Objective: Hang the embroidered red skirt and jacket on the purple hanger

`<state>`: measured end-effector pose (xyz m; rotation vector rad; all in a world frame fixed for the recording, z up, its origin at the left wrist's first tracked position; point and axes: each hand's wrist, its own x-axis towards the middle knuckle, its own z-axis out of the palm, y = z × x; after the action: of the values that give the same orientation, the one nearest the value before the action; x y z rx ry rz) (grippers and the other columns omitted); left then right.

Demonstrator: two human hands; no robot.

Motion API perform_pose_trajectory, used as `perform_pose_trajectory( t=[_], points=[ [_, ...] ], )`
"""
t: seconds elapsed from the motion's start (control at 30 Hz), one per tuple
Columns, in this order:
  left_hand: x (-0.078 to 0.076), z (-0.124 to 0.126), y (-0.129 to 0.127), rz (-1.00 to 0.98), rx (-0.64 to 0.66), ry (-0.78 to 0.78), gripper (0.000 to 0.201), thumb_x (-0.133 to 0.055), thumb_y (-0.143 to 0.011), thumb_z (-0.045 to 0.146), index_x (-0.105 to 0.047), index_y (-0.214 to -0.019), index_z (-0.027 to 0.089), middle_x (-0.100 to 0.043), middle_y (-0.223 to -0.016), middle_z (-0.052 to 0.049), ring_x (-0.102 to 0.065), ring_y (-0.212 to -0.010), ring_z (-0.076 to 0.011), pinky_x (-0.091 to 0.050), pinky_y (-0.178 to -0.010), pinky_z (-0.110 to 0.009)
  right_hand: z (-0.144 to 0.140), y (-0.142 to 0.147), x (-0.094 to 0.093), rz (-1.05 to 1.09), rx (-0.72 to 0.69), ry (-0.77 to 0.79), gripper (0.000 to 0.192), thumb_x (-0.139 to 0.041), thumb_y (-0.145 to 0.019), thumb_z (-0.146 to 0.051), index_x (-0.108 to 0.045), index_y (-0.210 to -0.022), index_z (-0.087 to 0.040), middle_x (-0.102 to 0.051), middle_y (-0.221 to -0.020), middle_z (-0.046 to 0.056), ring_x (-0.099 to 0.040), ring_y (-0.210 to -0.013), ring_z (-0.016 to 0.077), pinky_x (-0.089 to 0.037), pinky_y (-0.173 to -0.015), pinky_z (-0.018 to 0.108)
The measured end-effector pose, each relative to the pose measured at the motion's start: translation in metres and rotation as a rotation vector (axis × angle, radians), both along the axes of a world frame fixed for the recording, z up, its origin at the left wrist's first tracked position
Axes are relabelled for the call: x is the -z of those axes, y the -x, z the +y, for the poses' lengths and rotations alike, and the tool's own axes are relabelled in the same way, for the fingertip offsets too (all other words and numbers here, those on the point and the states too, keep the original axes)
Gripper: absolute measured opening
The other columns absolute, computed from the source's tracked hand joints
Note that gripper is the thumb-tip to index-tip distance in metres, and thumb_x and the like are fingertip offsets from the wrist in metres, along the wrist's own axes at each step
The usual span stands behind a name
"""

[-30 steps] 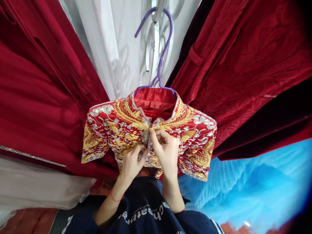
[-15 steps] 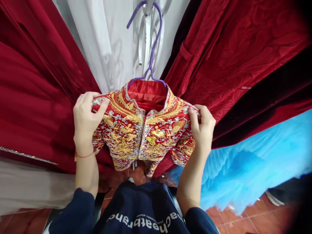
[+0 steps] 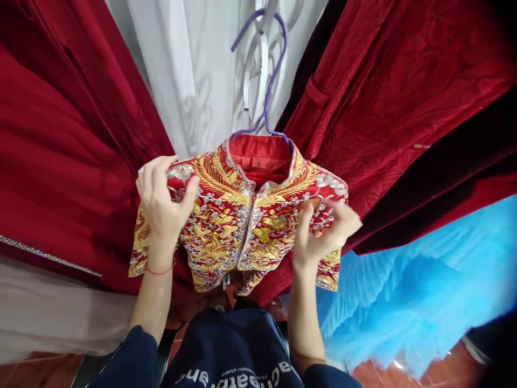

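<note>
Embroidered red jacket [image 3: 242, 215] hangs frame centre on purple hanger [image 3: 264, 81]. Left hand [image 3: 163, 207] pinches its shoulder, thumb in front. Right hand [image 3: 323, 234], blurred, fingers curled on other sleeve, prob. grasping it.

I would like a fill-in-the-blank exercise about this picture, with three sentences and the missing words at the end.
1. The embroidered jacket hangs on a hanger whose colour is ____.
2. The small label inside the collar shows the letter ____.
3. The thin red string is worn on the wrist of the ____ hand, while the right hand touches the other sleeve.

Missing words: purple; S; left
</note>
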<state>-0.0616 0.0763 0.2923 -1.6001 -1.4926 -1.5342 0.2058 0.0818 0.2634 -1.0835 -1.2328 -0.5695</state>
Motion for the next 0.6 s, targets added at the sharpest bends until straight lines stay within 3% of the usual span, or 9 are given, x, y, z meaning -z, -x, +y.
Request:
perform_pose_trajectory(
  t=[0.03,0.1,0.17,0.27,0.33,0.43,0.6],
  points=[
    [0.004,-0.005,-0.009,-0.001,0.001,-0.045,0.045,-0.067,-0.086,0.038,-0.057,-0.125,0.017,-0.056,-0.133,-0.017,-0.052,-0.127,-0.0321,-0.040,-0.110,-0.051,-0.008,0.017,0.008,0.003,-0.080,-0.008,0.015,-0.065,-0.089,-0.022,-0.062,-0.104,-0.022,-0.062,-0.093,0.007,-0.058,-0.092,0.0233,-0.048,-0.087,0.045],
    [0.014,-0.013,-0.030,0.021,0.011,-0.107,0.049,-0.070,-0.083,0.035,-0.056,-0.127,0.018,-0.049,-0.141,-0.018,-0.049,-0.132,-0.0330,-0.042,-0.110,-0.052,-0.017,0.049,0.022,-0.024,-0.221,0.103,0.011,-0.065,-0.088,-0.020,-0.062,-0.099,-0.022,-0.059,-0.092,0.007,-0.058,-0.090,0.0217,-0.051,-0.082,0.041],
    [0.025,-0.017,-0.048,0.091,0.097,-0.121,0.041,-0.069,-0.085,0.027,-0.058,-0.124,0.021,-0.055,-0.132,-0.014,-0.057,-0.122,-0.0273,-0.052,-0.100,-0.044,-0.016,0.072,0.029,-0.022,-0.314,0.149,0.020,-0.066,-0.089,-0.019,-0.062,-0.108,-0.021,-0.059,-0.097,0.008,-0.059,-0.092,0.0212,-0.054,-0.079,0.039],
    [0.029,-0.014,-0.058,0.240,0.292,-0.095,0.038,-0.062,-0.089,0.014,-0.057,-0.126,0.023,-0.066,-0.112,-0.008,-0.067,-0.100,-0.0173,-0.058,-0.086,-0.031,-0.002,0.082,0.026,-0.055,-0.358,0.098,0.036,-0.064,-0.091,-0.015,-0.059,-0.126,-0.023,-0.059,-0.104,0.009,-0.061,-0.095,0.0203,-0.056,-0.080,0.038],
    [0.022,-0.011,-0.053,0.318,0.346,-0.065,0.042,-0.060,-0.091,0.011,-0.055,-0.132,0.022,-0.071,-0.104,-0.005,-0.069,-0.088,-0.0133,-0.057,-0.077,-0.025,0.009,0.075,0.020,-0.119,-0.347,0.047,0.043,-0.062,-0.091,-0.013,-0.059,-0.132,-0.028,-0.058,-0.105,0.008,-0.062,-0.093,0.0186,-0.057,-0.079,0.036],
    [-0.002,-0.009,-0.039,0.442,0.331,-0.005,0.045,-0.058,-0.094,0.016,-0.052,-0.138,0.023,-0.074,-0.096,-0.001,-0.066,-0.067,-0.0098,-0.052,-0.062,-0.022,0.021,0.056,0.012,-0.239,-0.325,0.008,0.047,-0.062,-0.091,-0.014,-0.061,-0.134,-0.034,-0.057,-0.105,0.007,-0.062,-0.088,0.0165,-0.056,-0.074,0.031],
    [-0.038,-0.003,-0.035,0.509,0.322,0.200,0.039,-0.050,-0.100,0.033,-0.055,-0.137,0.025,-0.076,-0.083,0.002,-0.065,-0.057,-0.0103,-0.047,-0.056,-0.022,0.027,0.034,0.001,-0.436,-0.313,0.022,0.027,-0.063,-0.092,-0.018,-0.075,-0.113,-0.030,-0.063,-0.099,0.007,-0.064,-0.083,0.0160,-0.055,-0.067,0.027]
  ],
)
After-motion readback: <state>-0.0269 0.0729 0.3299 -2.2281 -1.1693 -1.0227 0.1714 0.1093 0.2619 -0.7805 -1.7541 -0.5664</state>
